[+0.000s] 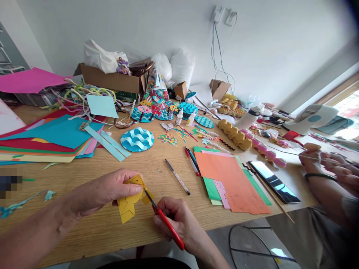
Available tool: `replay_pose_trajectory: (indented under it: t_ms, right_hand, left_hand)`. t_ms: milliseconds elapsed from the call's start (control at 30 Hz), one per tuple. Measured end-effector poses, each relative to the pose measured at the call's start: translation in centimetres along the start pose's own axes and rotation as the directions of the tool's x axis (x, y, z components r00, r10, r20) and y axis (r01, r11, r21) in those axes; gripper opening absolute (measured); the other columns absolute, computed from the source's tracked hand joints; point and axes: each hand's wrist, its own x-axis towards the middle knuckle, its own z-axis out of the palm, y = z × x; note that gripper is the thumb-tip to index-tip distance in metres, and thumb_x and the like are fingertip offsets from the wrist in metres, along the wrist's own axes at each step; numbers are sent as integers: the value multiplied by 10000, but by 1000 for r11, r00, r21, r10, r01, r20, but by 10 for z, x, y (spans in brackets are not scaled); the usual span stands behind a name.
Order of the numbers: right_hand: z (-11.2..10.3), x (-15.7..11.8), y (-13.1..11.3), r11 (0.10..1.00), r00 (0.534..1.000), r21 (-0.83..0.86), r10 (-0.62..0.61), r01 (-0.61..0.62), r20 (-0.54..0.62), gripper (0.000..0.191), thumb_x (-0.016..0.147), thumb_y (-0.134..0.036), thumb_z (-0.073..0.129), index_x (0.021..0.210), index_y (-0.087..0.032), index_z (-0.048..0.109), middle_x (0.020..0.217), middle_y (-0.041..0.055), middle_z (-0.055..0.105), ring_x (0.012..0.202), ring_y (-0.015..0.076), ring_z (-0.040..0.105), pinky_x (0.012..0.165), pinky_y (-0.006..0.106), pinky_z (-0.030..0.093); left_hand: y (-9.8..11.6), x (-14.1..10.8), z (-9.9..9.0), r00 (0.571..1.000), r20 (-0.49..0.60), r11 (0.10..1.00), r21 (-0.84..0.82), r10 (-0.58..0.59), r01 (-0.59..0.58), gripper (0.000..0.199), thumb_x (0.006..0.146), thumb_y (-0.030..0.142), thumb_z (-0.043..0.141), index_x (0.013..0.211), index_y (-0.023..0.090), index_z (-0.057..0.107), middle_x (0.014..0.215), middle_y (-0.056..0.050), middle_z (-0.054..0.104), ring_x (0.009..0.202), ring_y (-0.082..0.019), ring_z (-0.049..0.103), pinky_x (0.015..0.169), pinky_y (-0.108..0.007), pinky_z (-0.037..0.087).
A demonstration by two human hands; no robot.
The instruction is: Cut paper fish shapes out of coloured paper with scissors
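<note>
Between thumb and fingers, my left hand (pixel 123 186) grips a piece of yellow paper (pixel 127 206) with dark drawn lines, over the table's front edge. My right hand (pixel 175 220) is closed round red-handled scissors (pixel 168 224), whose blades meet the paper's right side. A small flap of yellow hangs beside the blade tips. Beyond the hands a pen (pixel 177 177) lies on the wood. A blue disc with white wavy strips (pixel 137 139) lies further back, with small coloured paper bits (pixel 167 140) to its right.
Stacked coloured paper (pixel 61 130) covers the left side. Orange sheets (pixel 232 179), a phone (pixel 275 182) and a thin stick (pixel 276 200) lie at right. Glue bottles (pixel 179 117) stand mid-table. Another person's hands (pixel 322 160) work at far right. A cardboard box (pixel 112 80) stands at the back.
</note>
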Motion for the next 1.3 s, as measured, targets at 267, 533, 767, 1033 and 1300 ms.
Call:
replay_pose_trajectory:
  t_ms: [267, 533, 767, 1033, 1300]
  right_hand:
    - [4, 4, 3, 1000, 999, -9, 1, -2, -42, 297, 778, -377, 638, 638, -178, 468, 486, -77, 426, 422, 52, 365, 404, 177, 248]
    - [14, 8, 5, 982, 999, 188, 11, -3, -42, 424, 724, -566, 637, 654, -184, 465, 446, -86, 445, 350, 45, 366, 348, 159, 278]
    - [21, 12, 8, 962, 999, 270, -28, 36, -30, 494, 701, -648, 619, 651, -188, 446, 431, -74, 466, 334, 41, 353, 351, 164, 255]
    - [20, 12, 9, 971, 998, 240, 1, 15, -66, 477, 694, -626, 636, 647, -187, 455, 418, -86, 440, 329, 38, 339, 333, 156, 253]
    - [19, 12, 9, 975, 998, 222, 4, 12, -69, 504, 688, -661, 618, 642, -188, 448, 425, -90, 418, 325, 34, 329, 325, 156, 247]
  left_hand:
    - [-7, 0, 5, 997, -53, 998, -43, 50, -52, 258, 809, 461, 536, 764, 207, 512, 669, 48, 433, 611, -131, 376, 559, -239, 317]
    - [-4, -2, 20, 980, -196, 997, -73, 24, -39, 260, 784, 472, 526, 751, 216, 493, 629, 53, 436, 566, -124, 393, 511, -229, 321]
    - [-5, 0, 25, 971, -234, 996, -59, 52, -67, 271, 782, 477, 516, 727, 212, 495, 597, 56, 468, 533, -110, 381, 476, -213, 282]
    - [-7, 1, 24, 964, -265, 996, -77, 26, -48, 272, 762, 486, 546, 723, 218, 521, 613, 46, 504, 562, -127, 415, 491, -210, 311]
    - [-10, 3, 22, 954, -298, 998, -24, 44, -54, 304, 728, 525, 571, 722, 222, 552, 608, 33, 513, 562, -149, 472, 487, -227, 375]
